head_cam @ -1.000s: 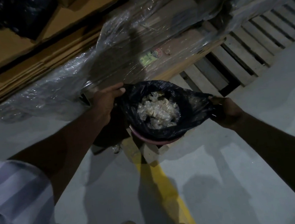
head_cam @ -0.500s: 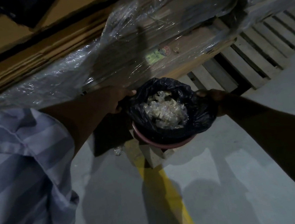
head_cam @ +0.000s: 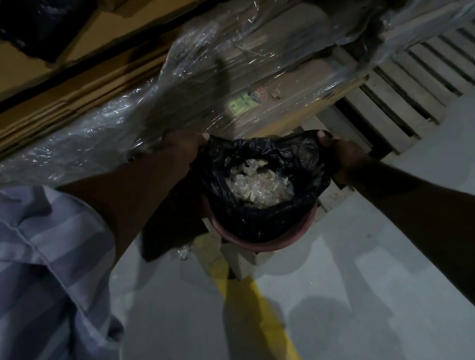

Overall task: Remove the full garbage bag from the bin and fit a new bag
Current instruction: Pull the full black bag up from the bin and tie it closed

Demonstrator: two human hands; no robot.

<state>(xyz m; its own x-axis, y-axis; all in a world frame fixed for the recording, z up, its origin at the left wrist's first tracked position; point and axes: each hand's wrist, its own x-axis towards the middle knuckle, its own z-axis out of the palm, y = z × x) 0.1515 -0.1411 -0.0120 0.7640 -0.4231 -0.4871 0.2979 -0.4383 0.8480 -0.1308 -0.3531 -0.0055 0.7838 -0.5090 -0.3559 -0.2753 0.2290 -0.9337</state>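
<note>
A black garbage bag (head_cam: 267,218) sits inside a small round pink bin (head_cam: 267,243) on the grey floor. Pale crumpled plastic waste (head_cam: 257,185) fills the bag's open mouth. My left hand (head_cam: 185,145) grips the bag's upper left edge. On the opposite side, my right hand (head_cam: 343,154) pinches the upper right edge. The bag's rim is gathered up above the bin between both hands. The bin's lower body is hidden under the bag.
A pallet load wrapped in clear film (head_cam: 219,87) stands right behind the bin, with flat cardboard sheets (head_cam: 25,70) beyond. A wooden pallet (head_cam: 398,93) lies at the right. A yellow floor line (head_cam: 264,319) runs toward me. A dark sheet (head_cam: 168,232) lies left of the bin.
Both hands have drawn the bag's edges up and inward, narrowing its mouth. My view has shifted closer and my left sleeve has come into the frame.
</note>
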